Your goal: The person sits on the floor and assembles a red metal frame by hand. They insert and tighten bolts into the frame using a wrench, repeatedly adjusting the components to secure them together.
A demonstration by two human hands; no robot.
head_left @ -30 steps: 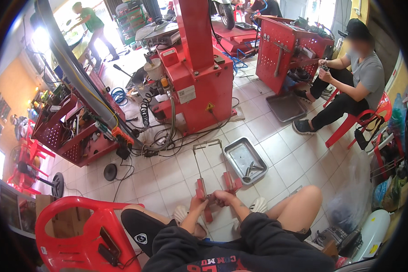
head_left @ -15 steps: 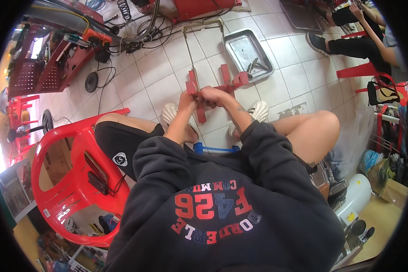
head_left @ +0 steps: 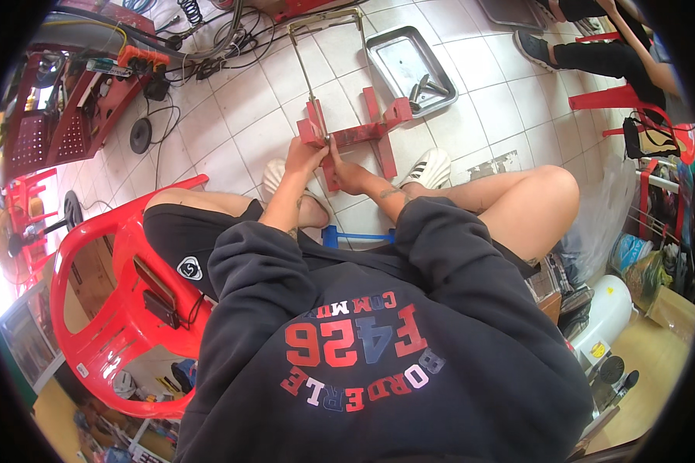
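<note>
A red metal stand (head_left: 355,136) rests on the tiled floor between my feet, with a thin brass-coloured U-shaped rod frame (head_left: 301,60) rising from its far side. My left hand (head_left: 304,156) is closed at the near left corner of the stand, its fingertips partly hidden. Beside it, my right hand (head_left: 349,175) is curled, thumb stretched forward against the same corner. Between the fingertips a small shiny metal piece shows, too small to name. Behind the stand on the right lies a metal tray (head_left: 394,62) with several dark metal parts (head_left: 421,91) in it.
A red plastic chair (head_left: 73,309) to my left carries a dark wallet-like object (head_left: 161,307). Cables (head_left: 235,58) and a red perforated rack (head_left: 69,131) stand far left. Far right, another person's leg (head_left: 594,55) shows near a red stool (head_left: 614,98). A blue bar (head_left: 361,237) lies near me.
My right hand has shifted from over the stand's corner to just below it, its thumb now extended. My left hand stays at the corner. The whole view has shifted slightly.
</note>
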